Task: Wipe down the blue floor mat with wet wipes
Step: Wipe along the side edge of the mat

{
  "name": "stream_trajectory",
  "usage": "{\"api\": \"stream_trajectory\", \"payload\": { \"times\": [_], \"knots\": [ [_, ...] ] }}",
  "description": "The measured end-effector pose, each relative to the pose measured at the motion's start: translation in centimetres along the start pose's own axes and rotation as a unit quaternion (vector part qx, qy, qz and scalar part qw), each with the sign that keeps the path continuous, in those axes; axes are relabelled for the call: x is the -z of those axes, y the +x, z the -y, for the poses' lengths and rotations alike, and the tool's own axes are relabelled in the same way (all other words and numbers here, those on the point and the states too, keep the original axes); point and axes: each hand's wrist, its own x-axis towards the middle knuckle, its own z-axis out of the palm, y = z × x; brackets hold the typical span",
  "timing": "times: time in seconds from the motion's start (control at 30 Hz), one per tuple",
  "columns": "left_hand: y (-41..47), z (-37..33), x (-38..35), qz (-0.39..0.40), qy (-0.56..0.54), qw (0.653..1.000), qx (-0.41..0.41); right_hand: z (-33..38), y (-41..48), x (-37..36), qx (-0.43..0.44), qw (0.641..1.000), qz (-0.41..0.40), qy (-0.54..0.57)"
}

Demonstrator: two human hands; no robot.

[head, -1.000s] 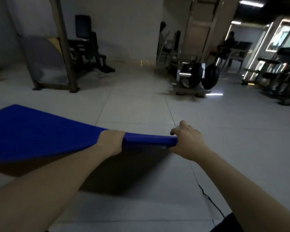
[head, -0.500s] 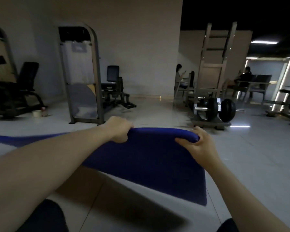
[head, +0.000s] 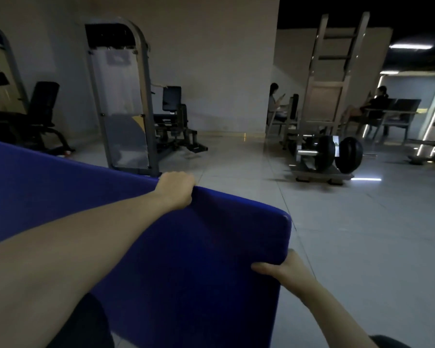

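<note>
As mat [head: 186, 259] rises upright: wiping not begun.
Left hand [head: 177, 188]: grips top edge.
Right hand [head: 286, 270]: pinches 5 o'clock edge.

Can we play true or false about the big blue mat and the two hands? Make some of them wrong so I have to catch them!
1. The blue mat is held up, not lying flat. True.
2. The left hand grips the mat's top edge. True.
3. The right hand holds a wet wipe. False: it grips the mat's side edge, and no wipe is in view.
4. The black weight plates lie on the mat. False: they sit on a stand farther back in the room, apart from the mat.
</note>
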Motion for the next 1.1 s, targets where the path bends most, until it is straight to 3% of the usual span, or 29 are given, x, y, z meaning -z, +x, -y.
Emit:
{"api": "stream_trajectory", "payload": {
  "times": [0.2, 0.3, 0.43, 0.53, 0.67, 0.7, 0.77, 0.83, 0.93, 1.03, 1.1],
  "knots": [
    [2.0, 2.4, 0.9, -0.110, -0.131, 0.982, 0.074, -5.2, 2.2, -1.1, -0.128, 0.984, 0.125, -0.019],
    [3.0, 4.0, 2.7, -0.139, -0.256, 0.946, 0.143, -4.9, 2.9, -2.3, -0.076, 0.995, 0.055, -0.019],
    [0.6, 3.9, 1.2, -0.131, -0.326, 0.909, 0.224, -1.1, 3.7, -3.8, -0.003, 0.998, -0.067, 0.007],
    [-3.2, 2.6, -3.0, -0.121, -0.461, 0.817, 0.326, 3.8, 4.8, -5.2, 0.042, 0.988, -0.123, 0.082],
    [-7.9, 1.7, -11.8, -0.004, -0.661, 0.589, 0.465, 10.6, 7.8, -7.2, 0.052, 0.981, -0.130, 0.135],
    [-8.9, 1.4, -13.9, 0.017, -0.677, 0.553, 0.486, 12.2, 8.4, -7.8, 0.055, 0.979, -0.129, 0.145],
    [-10.5, 1.1, -17.1, 0.038, -0.666, 0.516, 0.537, 14.8, 9.4, -8.7, 0.063, 0.978, -0.130, 0.149],
    [-11.8, 1.5, -19.5, 0.069, -0.648, 0.501, 0.569, 16.7, 10.0, -9.4, 0.072, 0.981, -0.122, 0.136],
    [-13.9, 2.5, -20.3, 0.090, -0.678, 0.476, 0.553, 18.0, 10.6, -10.2, 0.075, 0.982, -0.116, 0.128],
    [-16.9, 2.6, -18.2, 0.039, -0.719, 0.403, 0.565, 18.4, 10.8, -11.2, 0.071, 0.986, -0.110, 0.105],
    [-19.4, 1.8, -17.2, 0.053, -0.730, 0.361, 0.577, 18.5, 11.0, -11.5, 0.060, 0.985, -0.115, 0.115]
  ]
}}
